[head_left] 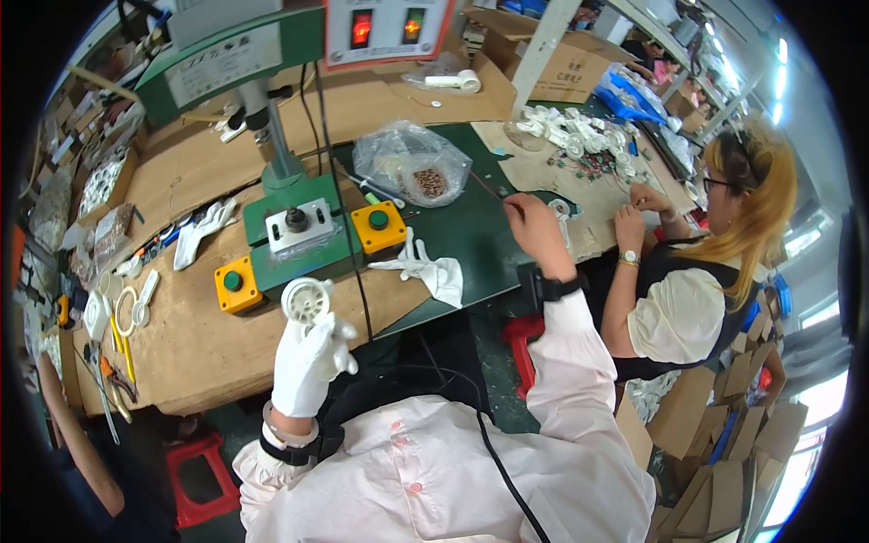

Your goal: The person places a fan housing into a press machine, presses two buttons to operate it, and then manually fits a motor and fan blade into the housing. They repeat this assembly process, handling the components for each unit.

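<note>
My left hand (308, 366), in a white glove, holds up a round white plastic housing (306, 300) with a ribbed, hollow inside. In front of it stands a green press (303, 235) with a metal fixture block (300, 226) on its base. My bare right hand (540, 233) is off to the right over the table edge, its fingers curled together. A thin reddish line runs from near the clear plastic bag (412, 163) toward those fingertips; whether they grip it cannot be made out. Beyond that hand lies a white plastic part (561, 213).
Yellow boxes with green buttons (233, 281) (379, 220) flank the press. White gloves (434, 271) (204, 233) lie on the table. A co-worker (697, 262) sits at right beside piled white parts (579, 136). Hand tools (118, 376) lie left; red stools (201, 480) stand below.
</note>
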Motion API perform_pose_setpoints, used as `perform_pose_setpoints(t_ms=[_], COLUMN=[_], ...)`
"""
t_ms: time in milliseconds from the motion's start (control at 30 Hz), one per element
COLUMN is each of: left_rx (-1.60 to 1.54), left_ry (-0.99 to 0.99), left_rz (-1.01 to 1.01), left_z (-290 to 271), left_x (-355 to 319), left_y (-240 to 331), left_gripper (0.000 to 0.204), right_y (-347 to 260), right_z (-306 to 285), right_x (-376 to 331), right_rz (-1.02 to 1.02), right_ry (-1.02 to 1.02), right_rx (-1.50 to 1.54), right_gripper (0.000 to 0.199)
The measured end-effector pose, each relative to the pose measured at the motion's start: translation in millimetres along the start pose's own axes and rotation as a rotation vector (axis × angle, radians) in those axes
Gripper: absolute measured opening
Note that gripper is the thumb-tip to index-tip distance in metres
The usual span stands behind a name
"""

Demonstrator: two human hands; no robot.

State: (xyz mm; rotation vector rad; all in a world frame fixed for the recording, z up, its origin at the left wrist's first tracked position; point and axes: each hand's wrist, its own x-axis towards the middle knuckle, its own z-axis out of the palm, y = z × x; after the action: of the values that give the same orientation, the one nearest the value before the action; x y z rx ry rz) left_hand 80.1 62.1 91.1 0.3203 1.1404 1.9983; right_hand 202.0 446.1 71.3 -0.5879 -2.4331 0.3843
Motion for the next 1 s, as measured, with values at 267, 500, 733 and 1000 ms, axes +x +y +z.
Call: perform_pose_setpoints(t_ms=[267, 500, 733, 1000], left_rx=[0.048, 0.236, 0.107, -0.027], left_ry=[0.021, 0.029, 0.050, -0.034], left_rz=[0.078, -0.043, -0.010, 0.057], left_z=[26.7, 42.1, 33.7, 29.9], left_x=[40.4, 33.5, 32.5, 28.6], left_y=[-0.7, 2.5, -5.7, -10.5], left_gripper=[0.031, 0.029, 0.030, 0.036], right_y=[-146.1, -188.1, -193.9, -178.8], right_z=[-43.9, -18.3, -2.7, -11.6], right_x=[-0.8, 2.1, -21.5, -21.7], right_rz=[-0.538, -0.280, -0.075, -0.222], right_ry=[-0.764, -0.678, -0.530, -0.374], right_rx=[0.570, 0.583, 0.733, 0.661], right_gripper=[0.014, 0.012, 0.018, 0.028])
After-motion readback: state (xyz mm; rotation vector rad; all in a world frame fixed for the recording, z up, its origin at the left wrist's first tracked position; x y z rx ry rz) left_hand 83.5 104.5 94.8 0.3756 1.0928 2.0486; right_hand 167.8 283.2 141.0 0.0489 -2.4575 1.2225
